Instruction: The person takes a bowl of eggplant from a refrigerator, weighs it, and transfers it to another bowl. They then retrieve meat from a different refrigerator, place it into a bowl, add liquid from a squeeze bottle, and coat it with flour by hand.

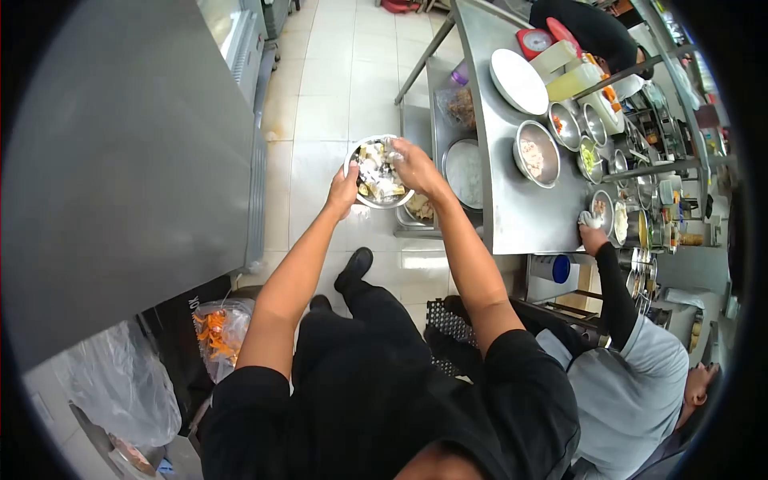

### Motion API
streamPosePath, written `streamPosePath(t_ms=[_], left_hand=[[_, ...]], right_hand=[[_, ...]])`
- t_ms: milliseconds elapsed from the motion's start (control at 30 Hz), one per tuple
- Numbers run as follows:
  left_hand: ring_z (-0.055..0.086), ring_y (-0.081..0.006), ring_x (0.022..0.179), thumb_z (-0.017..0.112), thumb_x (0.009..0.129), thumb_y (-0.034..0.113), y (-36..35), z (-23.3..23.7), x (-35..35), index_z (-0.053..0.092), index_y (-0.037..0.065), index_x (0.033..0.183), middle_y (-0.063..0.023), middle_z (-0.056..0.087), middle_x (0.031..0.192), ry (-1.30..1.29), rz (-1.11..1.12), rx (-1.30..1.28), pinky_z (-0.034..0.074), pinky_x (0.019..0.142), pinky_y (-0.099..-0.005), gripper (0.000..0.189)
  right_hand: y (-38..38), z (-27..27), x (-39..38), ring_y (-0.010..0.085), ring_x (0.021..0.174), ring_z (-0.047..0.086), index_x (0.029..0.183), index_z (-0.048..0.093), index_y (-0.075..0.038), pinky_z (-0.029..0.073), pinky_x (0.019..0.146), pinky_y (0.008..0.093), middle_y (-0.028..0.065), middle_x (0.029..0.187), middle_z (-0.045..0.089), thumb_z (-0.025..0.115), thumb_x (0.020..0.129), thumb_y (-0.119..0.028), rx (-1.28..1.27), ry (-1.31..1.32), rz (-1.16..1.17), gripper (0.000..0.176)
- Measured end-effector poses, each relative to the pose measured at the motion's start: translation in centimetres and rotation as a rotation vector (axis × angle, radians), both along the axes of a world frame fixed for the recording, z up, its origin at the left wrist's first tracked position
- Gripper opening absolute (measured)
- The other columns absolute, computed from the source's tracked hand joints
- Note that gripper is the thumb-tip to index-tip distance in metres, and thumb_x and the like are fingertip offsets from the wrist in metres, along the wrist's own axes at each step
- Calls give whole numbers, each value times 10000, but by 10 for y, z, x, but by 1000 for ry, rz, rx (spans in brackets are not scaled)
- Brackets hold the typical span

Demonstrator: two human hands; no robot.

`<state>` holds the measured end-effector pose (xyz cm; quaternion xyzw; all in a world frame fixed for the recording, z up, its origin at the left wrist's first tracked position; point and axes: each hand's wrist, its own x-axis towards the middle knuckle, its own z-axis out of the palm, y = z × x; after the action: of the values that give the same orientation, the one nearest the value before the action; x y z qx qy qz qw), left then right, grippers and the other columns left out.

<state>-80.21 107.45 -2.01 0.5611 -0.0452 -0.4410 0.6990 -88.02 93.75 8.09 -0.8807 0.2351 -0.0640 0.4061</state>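
Note:
A round metal bowl (353, 150) is held out in front of me, above the tiled floor. In it lie cut pieces of food (379, 178), yellowish and dark, dusted with white powder. My left hand (343, 190) grips the bowl's left side, its thumb over the rim. At the upper right side, my right hand (418, 170) is closed at the rim, with white-dusted fingertips reaching over the inside. The fingers' undersides are hidden.
To the right stands a steel table (516, 216) with a white oval plate (518, 82), a bowl of pale pieces (537, 154) and several smaller bowls. A person in a grey shirt (624, 392) reaches over it. A large grey metal surface (136, 160) borders the left.

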Motion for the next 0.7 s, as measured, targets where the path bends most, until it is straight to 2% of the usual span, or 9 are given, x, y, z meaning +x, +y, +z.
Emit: streamPosePath(t_ms=[67, 100, 167, 233, 300, 400, 600, 633, 700], left_hand=[[582, -162, 862, 393, 959, 376, 19, 25, -4, 435, 15, 1243, -107, 566, 1046, 41, -27, -3, 535, 660, -312, 462], [593, -165, 821, 399, 957, 372, 22, 0, -3, 439, 18, 1229, -100, 565, 1014, -32, 8, -81, 552, 606, -323, 448], [595, -175, 814, 404, 957, 366, 42, 17, -12, 431, 22, 1225, -97, 562, 1002, -22, -13, -134, 555, 604, -333, 437], [595, -190, 843, 400, 960, 363, 63, 27, -22, 415, 49, 1248, -105, 555, 1031, 41, 8, -159, 547, 654, -339, 426], [601, -200, 843, 388, 962, 363, 86, 33, -30, 411, 60, 1261, -113, 541, 1092, -10, 19, -166, 555, 605, -346, 426], [616, -234, 891, 373, 963, 344, 114, 50, -43, 392, 63, 1270, -123, 536, 1144, 31, -25, -145, 579, 593, -403, 417], [625, -252, 916, 370, 963, 335, 137, 78, -68, 401, 54, 1241, -113, 570, 1098, 118, 2, -254, 585, 600, -423, 396], [616, -239, 934, 377, 966, 320, 139, 82, -73, 418, 40, 1229, -117, 568, 1102, 107, 19, -312, 576, 672, -384, 386], [610, -232, 941, 382, 967, 309, 136, 86, -80, 430, 35, 1220, -119, 567, 1105, 81, 21, -355, 561, 707, -361, 376]], right_hand=[[10, -4, -8, 323, 1009, 550, 1114, 543, 36, 425, 880, 340, 216, 1071, 576, 529, 752, 42, -250, -126, 149, 363], [22, 1, -12, 387, 991, 519, 1098, 555, 16, 416, 891, 391, 223, 1033, 560, 561, 734, 27, -314, -139, 191, 364], [47, -10, -23, 383, 1076, 485, 1124, 553, 8, 371, 952, 425, 240, 1131, 531, 615, 702, -35, -428, -157, 176, 429], [73, -14, -30, 387, 1143, 454, 1133, 548, 11, 345, 997, 418, 248, 1179, 514, 633, 704, -89, -369, -126, 225, 448], [105, 23, -43, 382, 1159, 455, 1137, 553, -15, 347, 1005, 417, 256, 1185, 514, 658, 700, -145, -352, -86, 269, 468], [133, 48, -75, 445, 1212, 357, 1250, 465, -35, 318, 1019, 456, 274, 1320, 369, 734, 670, -286, -451, -79, 211, 687], [159, 48, -98, 480, 1234, 300, 1352, 358, -80, 295, 1030, 483, 299, 1355, 283, 775, 598, -392, -510, -202, 161, 917], [162, 50, -102, 482, 1225, 308, 1349, 361, -78, 298, 1024, 483, 318, 1332, 294, 781, 586, -416, -526, -222, 137, 934], [160, 50, -108, 482, 1218, 315, 1346, 362, -78, 303, 1019, 481, 324, 1320, 299, 785, 574, -428, -515, -252, 135, 948]])
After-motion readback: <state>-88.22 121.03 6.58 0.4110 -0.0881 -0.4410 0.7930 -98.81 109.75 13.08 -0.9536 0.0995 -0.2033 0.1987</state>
